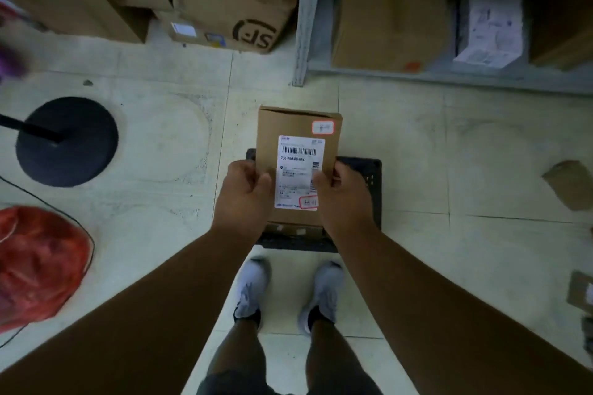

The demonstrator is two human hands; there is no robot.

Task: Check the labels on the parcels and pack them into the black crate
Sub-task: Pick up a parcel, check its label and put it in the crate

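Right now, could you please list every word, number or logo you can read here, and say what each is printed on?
"736-250-08-884" (last digits uncertain): white shipping label on the brown cardboard parcel held in both hands.
"SF", seen upside down: large cardboard box on the floor.
Red-bordered stickers, label small print, other boxes' labels: too blurred to read.

The white shipping label (299,171) on the held cardboard parcel (298,138) bears a barcode and the number 736-250-08-884; its smaller print is too blurred to read. A far cardboard box (231,9) shows "SF" upside down.
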